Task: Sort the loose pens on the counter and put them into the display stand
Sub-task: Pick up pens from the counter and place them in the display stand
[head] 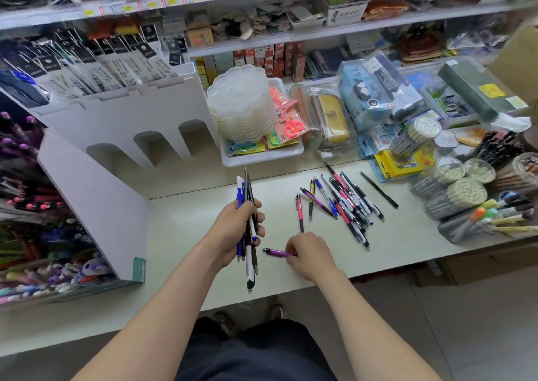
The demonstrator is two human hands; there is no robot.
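A: What is closest?

B: The right hand [313, 257], knuckles up over the smooth, pale counter [180, 249]. Its fingers are curled down and pinch one end of a short, glossy purple pen [276, 252]. The pen lies flat and sticks out to the left of the fingertips.

A: And the other hand?

B: The left hand [233, 229] is just to the left, wrapped tight round a bundle of pens [249, 264]. They are slim plastic barrels in blue, black and white, standing roughly upright and poking out above and below the fingers.

A: Where are the remaining pens?

B: Just beyond the right fingers, a pink pen [299, 211] with a dark grip lies alone. Further right, a loose pile of pens [349, 206] lies criss-crossed on the counter. A thin black pen [378, 190] lies apart on its far side.

A: The stand?

B: The display stand [96, 194] is matte white cardboard, beyond and left of the left fingers. It has a slanted side panel and three arched slots in its stepped front.

A: Anything behind?

B: Past the bundle's tips sits a white plastic tray [262, 155] holding a stack of clear scalloped dishes [241, 106].
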